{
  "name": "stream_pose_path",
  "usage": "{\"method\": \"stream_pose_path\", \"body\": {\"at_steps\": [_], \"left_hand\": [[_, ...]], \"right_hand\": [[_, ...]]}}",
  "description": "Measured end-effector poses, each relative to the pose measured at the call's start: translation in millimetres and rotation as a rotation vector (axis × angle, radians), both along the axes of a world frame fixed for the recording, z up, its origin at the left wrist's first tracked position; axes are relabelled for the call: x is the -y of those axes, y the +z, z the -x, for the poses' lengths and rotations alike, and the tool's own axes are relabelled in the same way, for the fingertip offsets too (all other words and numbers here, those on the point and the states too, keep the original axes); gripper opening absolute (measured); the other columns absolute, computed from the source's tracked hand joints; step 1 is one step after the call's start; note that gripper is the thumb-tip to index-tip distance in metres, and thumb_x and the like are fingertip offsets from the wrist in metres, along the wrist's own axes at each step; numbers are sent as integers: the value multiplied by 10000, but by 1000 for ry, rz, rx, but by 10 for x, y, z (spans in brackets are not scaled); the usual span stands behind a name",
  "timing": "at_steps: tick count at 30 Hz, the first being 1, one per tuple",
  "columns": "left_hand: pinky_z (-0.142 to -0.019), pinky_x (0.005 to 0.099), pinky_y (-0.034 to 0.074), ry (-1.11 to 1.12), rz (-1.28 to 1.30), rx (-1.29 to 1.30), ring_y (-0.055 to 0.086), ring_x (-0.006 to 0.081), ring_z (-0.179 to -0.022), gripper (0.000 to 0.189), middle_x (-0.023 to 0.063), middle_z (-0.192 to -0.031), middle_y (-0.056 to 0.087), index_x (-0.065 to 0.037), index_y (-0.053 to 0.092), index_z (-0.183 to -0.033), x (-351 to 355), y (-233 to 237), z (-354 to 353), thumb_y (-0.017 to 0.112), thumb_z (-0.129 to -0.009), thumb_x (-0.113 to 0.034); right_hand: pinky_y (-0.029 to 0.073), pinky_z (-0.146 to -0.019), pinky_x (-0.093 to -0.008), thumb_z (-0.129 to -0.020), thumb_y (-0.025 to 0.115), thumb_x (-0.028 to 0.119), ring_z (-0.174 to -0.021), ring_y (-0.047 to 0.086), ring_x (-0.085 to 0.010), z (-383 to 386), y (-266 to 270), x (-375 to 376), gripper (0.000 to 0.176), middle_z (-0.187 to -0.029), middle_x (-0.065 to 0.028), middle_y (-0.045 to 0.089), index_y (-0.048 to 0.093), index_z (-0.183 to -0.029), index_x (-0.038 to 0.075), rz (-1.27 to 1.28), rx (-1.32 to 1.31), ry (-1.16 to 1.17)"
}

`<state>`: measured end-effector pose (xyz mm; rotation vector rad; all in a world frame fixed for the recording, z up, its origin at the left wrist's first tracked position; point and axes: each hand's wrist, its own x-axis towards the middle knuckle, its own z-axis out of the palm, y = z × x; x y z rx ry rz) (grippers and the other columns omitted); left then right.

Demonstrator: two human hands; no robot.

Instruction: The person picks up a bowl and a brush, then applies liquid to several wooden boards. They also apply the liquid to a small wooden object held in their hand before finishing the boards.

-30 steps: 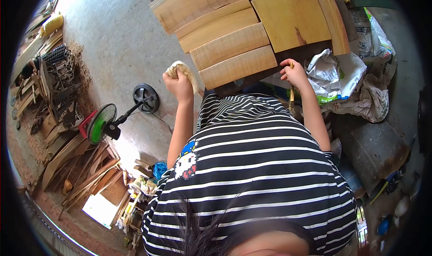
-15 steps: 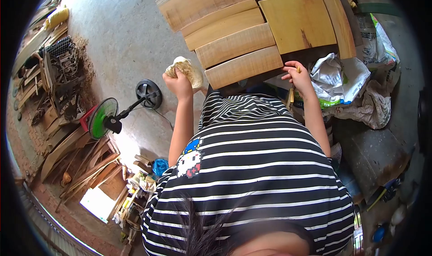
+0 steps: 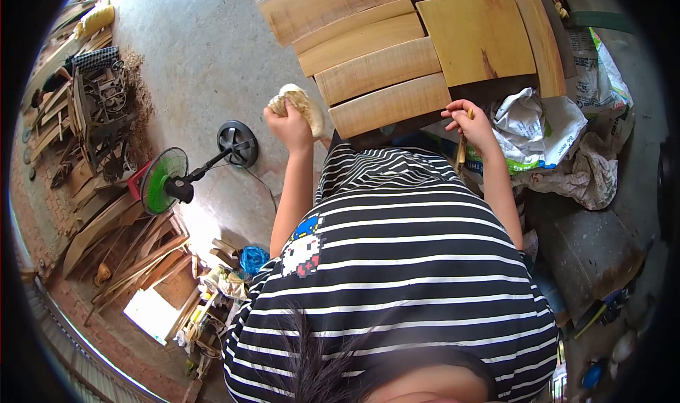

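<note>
My left hand (image 3: 292, 129) is closed around a crumpled cream cloth (image 3: 309, 110), just left of the wooden boards. Between the fingers of my right hand (image 3: 473, 125) is a slim yellowish-brown stick (image 3: 462, 152); its kind is not clear. That hand is near the front corner of a pale wooden board (image 3: 389, 105), its fingers curled. Behind this board lie more curved boards (image 3: 375, 63), and a wider yellow board (image 3: 478, 38) with a dark knot mark is at their right. A narrow board (image 3: 540, 42) stands at the far right of the group.
Crumpled white sacks (image 3: 538, 130) lie right of my right hand. A green-bladed fan (image 3: 164, 181) with a round black base (image 3: 237, 144) is on the concrete floor at left. Wood scraps (image 3: 106, 243) and a machine (image 3: 106, 105) are farther left. A blue plastic bag (image 3: 253, 260) lies behind my left arm.
The whole view has shifted slightly, boards and hands appearing a little right and lower. Both hands keep their hold, and the boards stay in the same arrangement.
</note>
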<state>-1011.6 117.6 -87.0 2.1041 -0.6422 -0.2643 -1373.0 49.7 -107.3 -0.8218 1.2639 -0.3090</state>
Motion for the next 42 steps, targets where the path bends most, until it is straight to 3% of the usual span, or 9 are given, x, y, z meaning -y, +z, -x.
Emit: {"method": "stream_pose_path", "body": {"at_steps": [6,9,17,23,26,29,32,38,42], "left_hand": [[-677,355,451,101,50,186,556,210,-729,195,128,-814,570,28,475,-874,487,-42,-270,592,-870,-128],[-662,314,457,-65,176,98,534,161,-699,209,75,-777,561,17,486,-856,694,-15,-267,624,-860,-140],[-666,389,449,-63,16,203,568,294,-709,211,161,-789,577,21,468,-835,688,15,-375,607,-845,-137],[-668,334,457,-80,123,-28,550,190,-717,193,111,-800,571,22,494,-858,615,1,-302,613,-858,-130],[-680,350,460,-119,48,42,565,221,-726,194,130,-809,577,22,495,-855,619,56,-270,618,-850,-128],[-673,372,463,-151,-46,181,585,277,-714,205,164,-791,591,24,495,-849,534,119,-221,626,-833,-133],[-688,430,476,-262,-347,198,614,409,-778,210,217,-805,630,4,522,-868,397,178,-227,626,-805,-168],[-743,463,506,-555,-1070,269,622,379,-915,440,177,-969,636,-76,521,-969,34,162,52,773,-673,-282],[-739,452,509,-697,-1035,318,621,377,-898,488,157,-1018,607,-66,506,-966,-153,76,205,797,-636,-276]], "right_hand": [[408,-591,-216,-904,468,91,-680,616,-91,72,-32,4,157,-979,-53,666,558,-1028,56,17,-41,-20],[409,-583,-216,-908,461,91,-678,615,-89,80,-15,16,156,-974,-53,666,560,-1023,57,14,-53,-24],[408,-571,-212,-911,457,90,-675,617,-95,122,-17,-41,157,-952,-48,663,567,-1018,56,15,-89,-77],[404,-548,-209,-904,465,86,-652,618,-91,109,-119,-34,167,-947,-59,660,570,-1030,53,24,-57,-65],[428,-548,-227,-858,598,129,-619,604,-99,-24,-137,-30,172,-865,-75,661,530,-982,29,87,-56,-43],[480,-568,-289,-697,806,233,-614,617,-160,-228,2,-33,474,-731,-92,634,442,-929,37,205,-364,51],[491,-548,-345,-671,813,224,-569,622,-239,-337,-36,-111,514,-682,-128,610,415,-948,55,481,-572,123],[504,-667,-435,-687,769,230,-769,640,-394,-410,-37,-67,486,-773,-217,636,419,-974,54,498,-680,153],[494,-706,-492,-707,742,213,-843,612,-451,-429,-54,-68,479,-862,-268,632,397,-1010,75,450,-706,194]]}}
